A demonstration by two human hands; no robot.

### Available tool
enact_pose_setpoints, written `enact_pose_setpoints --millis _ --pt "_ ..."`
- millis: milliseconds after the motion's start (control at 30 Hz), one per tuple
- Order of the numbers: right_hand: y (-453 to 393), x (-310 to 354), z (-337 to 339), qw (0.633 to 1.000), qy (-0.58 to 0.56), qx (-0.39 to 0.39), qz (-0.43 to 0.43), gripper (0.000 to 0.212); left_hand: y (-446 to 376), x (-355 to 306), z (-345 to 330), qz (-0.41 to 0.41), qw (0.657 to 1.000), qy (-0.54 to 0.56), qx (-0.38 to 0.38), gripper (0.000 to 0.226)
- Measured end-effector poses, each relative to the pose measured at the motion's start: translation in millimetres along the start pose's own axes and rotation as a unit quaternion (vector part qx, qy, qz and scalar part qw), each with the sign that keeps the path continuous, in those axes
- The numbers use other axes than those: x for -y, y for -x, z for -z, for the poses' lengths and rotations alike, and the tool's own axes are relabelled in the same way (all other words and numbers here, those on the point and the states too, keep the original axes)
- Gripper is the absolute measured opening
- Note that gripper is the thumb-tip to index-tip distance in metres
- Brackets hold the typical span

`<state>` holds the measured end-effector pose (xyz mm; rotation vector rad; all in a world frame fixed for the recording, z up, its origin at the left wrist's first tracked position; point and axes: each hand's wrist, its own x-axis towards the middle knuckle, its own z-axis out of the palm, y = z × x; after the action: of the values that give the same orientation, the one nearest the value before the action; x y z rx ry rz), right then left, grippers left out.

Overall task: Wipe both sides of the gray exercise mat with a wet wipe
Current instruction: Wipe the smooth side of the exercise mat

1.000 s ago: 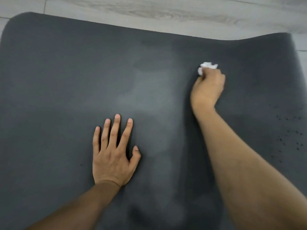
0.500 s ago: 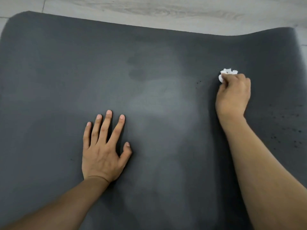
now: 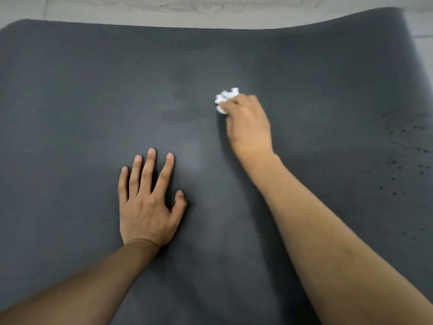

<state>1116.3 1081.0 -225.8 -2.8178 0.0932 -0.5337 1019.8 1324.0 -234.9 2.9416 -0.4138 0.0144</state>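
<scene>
Scrubbing mid-surface of the gray exercise mat (image 3: 70, 102) with right hand (image 3: 248, 123) pinching the balled wet wipe (image 3: 223, 99), left hand (image 3: 147, 207) spread flat; dark specks (image 3: 407, 156) and underside seemingly left.

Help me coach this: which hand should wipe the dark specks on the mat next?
Probably the right hand: it grips the wipe and lies on the same side as the specks. The left hand rests flat on the mat, farther away.
</scene>
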Motion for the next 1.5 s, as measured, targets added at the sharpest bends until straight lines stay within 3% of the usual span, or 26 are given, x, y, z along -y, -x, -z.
enact_pose_setpoints --millis 100,167,233,300,400,500,567,733,967,1100,1167,1200,1333,1500 --pt "15.3 -92.2 41.8 0.974 0.084 0.007 -0.208 0.036 -0.1 -0.1 -0.3 0.0 1.0 -0.002 -0.002 0.07" --pt "20.9 -98.2 45.9 0.952 0.096 -0.014 -0.291 0.039 -1.3 0.4 -1.6 -0.001 1.0 -0.004 -0.004 0.07" --pt "21.1 -58.6 26.3 0.957 0.045 -0.061 -0.279 0.038 -0.7 0.2 -2.0 0.0 1.0 -0.006 -0.004 0.071" --pt "22.3 1.2 -1.7 0.98 -0.05 -0.085 -0.172 0.031 0.0 0.7 -2.4 -0.002 1.0 -0.001 -0.004 0.071" --pt "37.7 91.8 -20.5 0.995 -0.098 0.006 -0.022 0.038 0.8 3.1 -4.2 -0.007 1.0 0.001 -0.007 0.071" --pt "37.2 86.2 -13.9 0.993 -0.099 0.042 0.039 0.031 0.5 2.7 -3.4 -0.005 1.0 0.003 -0.003 0.071" --pt "35.4 32.7 -3.1 0.998 -0.05 0.017 0.023 0.03 0.5 1.5 -3.1 -0.002 1.0 0.005 -0.002 0.071" --pt "66.0 -98.9 53.6 0.975 0.044 -0.06 -0.21 0.031 0.2 0.6 -0.1 0.001 1.0 0.001 0.003 0.072" --pt "75.1 -104.7 45.6 0.964 -0.018 -0.121 -0.236 0.03 2.5 0.1 -0.8 -0.018 0.999 0.009 -0.026 0.059" --pt "72.9 -104.8 44.8 0.959 -0.021 -0.146 -0.244 0.023 12.1 -7.8 5.1 -0.128 0.987 -0.049 -0.08 0.027" --pt "71.9 -107.6 44.8 0.96 -0.017 -0.151 -0.234 0.022 17.2 -17.9 16.6 -0.149 0.986 -0.046 -0.06 0.023" --pt "72.5 -109.3 44.8 0.961 -0.015 -0.148 -0.232 0.022 24.5 -24.8 22.4 -0.125 0.991 -0.037 -0.033 0.029" --pt "74.0 -112.0 44.8 0.963 -0.018 -0.14 -0.23 0.023 95.6 -49.2 26.4 -0.021 0.994 -0.019 0.109 0.098" --pt "74.4 -116.4 42.7 0.967 0.003 -0.139 -0.215 0.027 116.8 -46.8 7.1 -0.017 0.994 -0.03 0.102 0.11"
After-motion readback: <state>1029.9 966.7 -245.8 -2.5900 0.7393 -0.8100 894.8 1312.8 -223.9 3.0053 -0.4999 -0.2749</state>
